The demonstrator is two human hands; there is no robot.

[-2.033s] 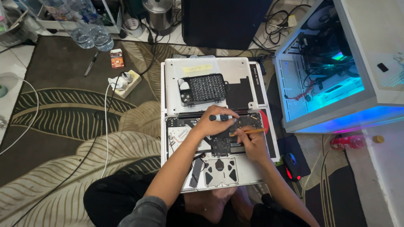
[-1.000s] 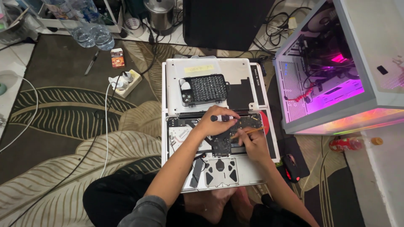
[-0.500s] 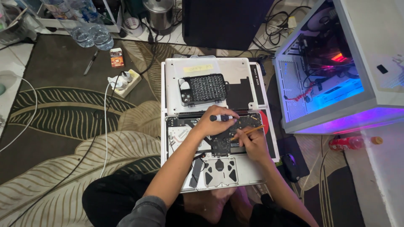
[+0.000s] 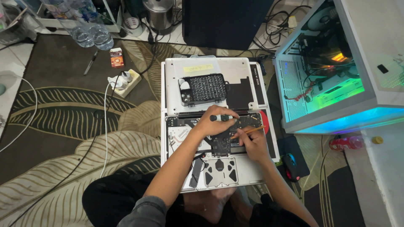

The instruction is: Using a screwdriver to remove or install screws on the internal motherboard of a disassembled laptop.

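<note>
Black-handled screwdriver (image 4: 222, 118) lies clamped in the left hand (image 4: 214, 125), its grip closed flat over the opened laptop (image 4: 219, 168) to steady it. Just right, the right hand (image 4: 252, 145) pinches an orange stick (image 4: 247, 132), tip angled onto the board for fine prying.

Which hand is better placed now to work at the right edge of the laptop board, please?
Probably the right hand: it rests near that side of the board and holds a thin orange tool. The left hand, holding a screwdriver, lies farther left.
</note>
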